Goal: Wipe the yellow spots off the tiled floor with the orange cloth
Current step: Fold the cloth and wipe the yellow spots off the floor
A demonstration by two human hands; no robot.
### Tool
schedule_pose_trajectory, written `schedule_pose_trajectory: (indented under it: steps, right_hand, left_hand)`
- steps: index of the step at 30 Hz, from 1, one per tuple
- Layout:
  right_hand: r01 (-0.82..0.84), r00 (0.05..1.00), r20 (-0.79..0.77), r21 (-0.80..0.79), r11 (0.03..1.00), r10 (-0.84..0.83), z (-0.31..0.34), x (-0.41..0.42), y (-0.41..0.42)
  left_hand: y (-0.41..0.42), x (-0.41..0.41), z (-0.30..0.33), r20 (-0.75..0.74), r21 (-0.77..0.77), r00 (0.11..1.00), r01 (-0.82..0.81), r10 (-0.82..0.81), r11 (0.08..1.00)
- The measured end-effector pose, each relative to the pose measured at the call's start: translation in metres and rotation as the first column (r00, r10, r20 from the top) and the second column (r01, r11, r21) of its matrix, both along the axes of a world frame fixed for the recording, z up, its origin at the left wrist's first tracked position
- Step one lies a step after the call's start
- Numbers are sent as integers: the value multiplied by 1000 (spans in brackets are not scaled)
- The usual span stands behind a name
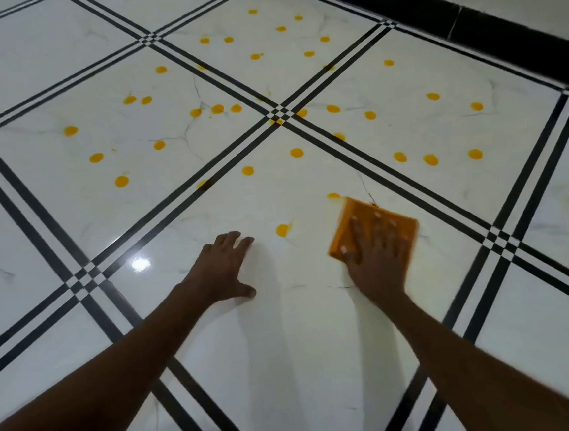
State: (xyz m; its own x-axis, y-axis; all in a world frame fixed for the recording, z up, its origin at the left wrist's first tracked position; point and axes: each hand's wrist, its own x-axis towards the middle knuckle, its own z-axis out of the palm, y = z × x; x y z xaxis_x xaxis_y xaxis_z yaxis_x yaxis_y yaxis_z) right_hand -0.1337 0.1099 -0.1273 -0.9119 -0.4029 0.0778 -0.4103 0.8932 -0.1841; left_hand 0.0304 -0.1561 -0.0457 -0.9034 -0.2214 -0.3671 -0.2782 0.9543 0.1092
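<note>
your right hand (374, 259) flat, fingers spread, pressing orange cloth (352, 221) | your left hand (224, 268) open on floor (286, 335) | nearest yellow spot (282, 230) between hands

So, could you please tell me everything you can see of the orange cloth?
The orange cloth is a flat, roughly square pad, apparently folded, with a slightly darker edge on its near left side. It lies flat on the white tiled floor, turned corner-on to the camera. The right hand presses on it with spread fingers, covering its near half. A yellow spot sits just beyond its far corner. Its outline is slightly motion-blurred.
</note>
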Motion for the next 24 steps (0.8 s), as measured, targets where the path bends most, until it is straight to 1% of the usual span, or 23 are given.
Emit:
schedule_pose_trajectory:
  steps: [2,3,4,5,6,7,8,9,10,11,13,14,15,16,17,18,19,20,21,22,23,24]
  right_hand:
    - [108,994,28,-6,994,-108,8,55,12]
    - [91,995,33,2,996,-91,12,82,11]
    - [10,999,49,13,1000,-10,12,98,5]
    - [-127,991,51,25,992,126,11,99,-8]
    - [-261,965,42,53,964,259,7,84,-22]
    - [-325,946,27,71,943,324,4,57,-37]
    - [-314,949,28,68,947,313,1,23,-47]
    - [-217,976,5,73,973,217,-1,-10,-50]
    - [-87,996,5,68,994,87,-3,-38,-46]
    - [30,999,30,39,999,-31,-1,-50,-37]
    - [133,991,29,-16,991,-133,3,-27,-29]
    - [124,992,30,5,992,-124,4,1,-32]
    - [53,998,27,30,998,-54,6,31,-36]
    - [-73,996,49,34,997,72,5,52,-41]
    - [-213,977,29,42,976,212,4,58,-52]
    - [-327,945,21,57,943,327,3,49,-66]
    - [-372,928,23,82,924,372,2,27,-78]
    - [-357,934,16,93,929,358,2,-1,-87]
    - [-270,960,-47,105,957,276,0,-31,-89]
    - [-151,985,-74,77,986,157,-1,-52,-85]
    - [-68,996,-50,32,997,70,1,-52,-79]
    - [-32,999,-21,-5,999,32,4,-33,-79]
  left_hand:
    - [-8,-4,1,29,-14,999,-14,15,1000]
    - [-10,-7,1,52,-16,999,-7,8,1000]
    - [-11,-9,1,76,-17,997,-1,2,1000]
    - [-12,-12,1,90,-17,996,-5,6,1000]
    - [-12,-14,1,94,-13,995,-21,23,1000]
    - [-15,-17,0,92,-7,995,-45,46,999]
    - [-19,-18,-1,85,2,994,-67,67,998]
    - [-24,-20,-2,79,7,993,-90,89,996]
    - [-29,-19,-4,75,8,991,-108,107,994]
    - [-34,-19,-4,76,5,990,-118,117,993]
    - [-42,-16,-7,76,2,990,-120,120,993]
    - [-44,-15,-10,71,10,990,-121,120,993]
    - [-47,-15,-12,68,24,991,-120,118,992]
    - [-48,-14,-14,58,41,991,-123,120,992]
    - [-52,-16,-14,44,54,990,-134,132,989]
    - [-56,-16,-13,30,60,988,-151,150,987]
    - [-62,-17,-11,15,61,984,-176,176,982]
    - [-70,-18,-11,4,57,979,-205,205,977]
    - [-78,-17,-10,3,46,972,-235,235,971]
    - [-85,-14,-10,14,29,966,-259,259,965]
    - [-91,-9,-11,25,9,961,-274,274,962]
    - [-99,-1,-12,29,-12,959,-282,283,959]
